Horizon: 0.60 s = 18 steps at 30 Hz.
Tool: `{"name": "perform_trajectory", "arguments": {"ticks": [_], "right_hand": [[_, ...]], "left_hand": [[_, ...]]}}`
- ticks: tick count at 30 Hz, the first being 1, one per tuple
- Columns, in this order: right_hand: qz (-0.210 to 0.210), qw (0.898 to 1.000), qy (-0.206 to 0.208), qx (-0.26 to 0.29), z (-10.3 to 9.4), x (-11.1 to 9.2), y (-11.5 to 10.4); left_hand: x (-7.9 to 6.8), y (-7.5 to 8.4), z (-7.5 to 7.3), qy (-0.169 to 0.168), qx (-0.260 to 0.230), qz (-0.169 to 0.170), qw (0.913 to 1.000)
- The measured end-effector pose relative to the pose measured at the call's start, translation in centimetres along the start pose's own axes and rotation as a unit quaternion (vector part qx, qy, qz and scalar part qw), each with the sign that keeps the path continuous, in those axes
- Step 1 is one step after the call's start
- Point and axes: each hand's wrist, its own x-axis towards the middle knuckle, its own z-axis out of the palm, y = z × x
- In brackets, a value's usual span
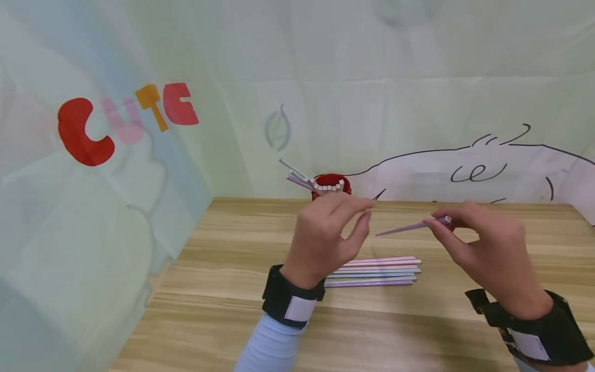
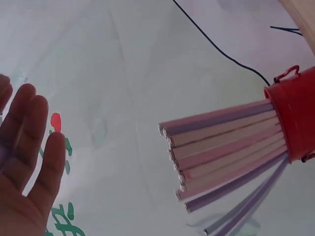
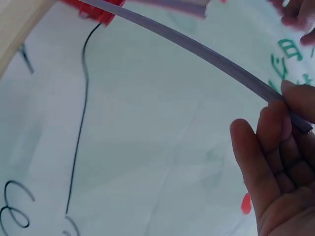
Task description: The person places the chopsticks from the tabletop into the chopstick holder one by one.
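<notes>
My right hand [image 1: 495,253] pinches a thin purple stick [image 1: 402,228] near one end, between thumb and fingertips. The stick's long free part points left toward my other hand, and in the right wrist view it looks slightly bowed. My left hand [image 1: 321,235] holds nothing; its fingers are extended, with thumb and forefinger apart. Behind that hand stands a small red bucket [image 2: 301,115], partly hidden by it in the head view. Several pink, cream and purple sticks [image 2: 226,147] poke out of the bucket, a few leaning off to one side.
On the wooden table [image 1: 209,279] a row of pastel sticks [image 1: 381,269] lies side by side, partly behind my left wrist. A pale printed cloth [image 1: 241,103] hangs behind the table and along its left side.
</notes>
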Motion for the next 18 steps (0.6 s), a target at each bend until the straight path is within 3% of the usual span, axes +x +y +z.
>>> {"name": "perform_trajectory", "arguments": {"ticks": [6,10,18], "right_hand": [[-0.059,0.996,0.061,0.023,0.9,0.1,-2.6],[-0.066,0.992,0.092,0.052,1.2,0.1,-3.6],[-0.062,0.984,0.128,0.112,2.0,0.0,-4.6]], "left_hand": [[0.5,2.5,1.4,-0.071,-0.025,0.050,0.9959],[0.5,3.3,1.9,-0.072,-0.033,0.059,0.9951],[0.4,3.5,1.8,-0.072,-0.057,0.050,0.9946]]}}
